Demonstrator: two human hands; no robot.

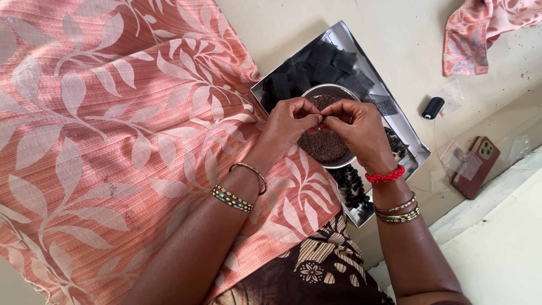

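Observation:
My left hand (289, 123) and my right hand (359, 131) meet fingertip to fingertip above a steel bowl (332, 88) filled with tiny dark beads (323, 144). Both pinch something very small between thumb and forefinger; it is too small to tell what. The bowl sits in a shiny rectangular metal tray (419, 151) that also holds black fabric squares (322, 68) at its far end and clusters of black beads (351, 186) at its near end. Bangles circle both wrists, and a red thread band (385, 176) is on the right wrist.
A salmon cloth with a pale leaf print (113, 141) covers my lap at the left. On the cream floor to the right lie a black thread spool (433, 107), a phone in a brown case (477, 166), clear plastic bags (451, 90) and another piece of the salmon cloth (480, 28).

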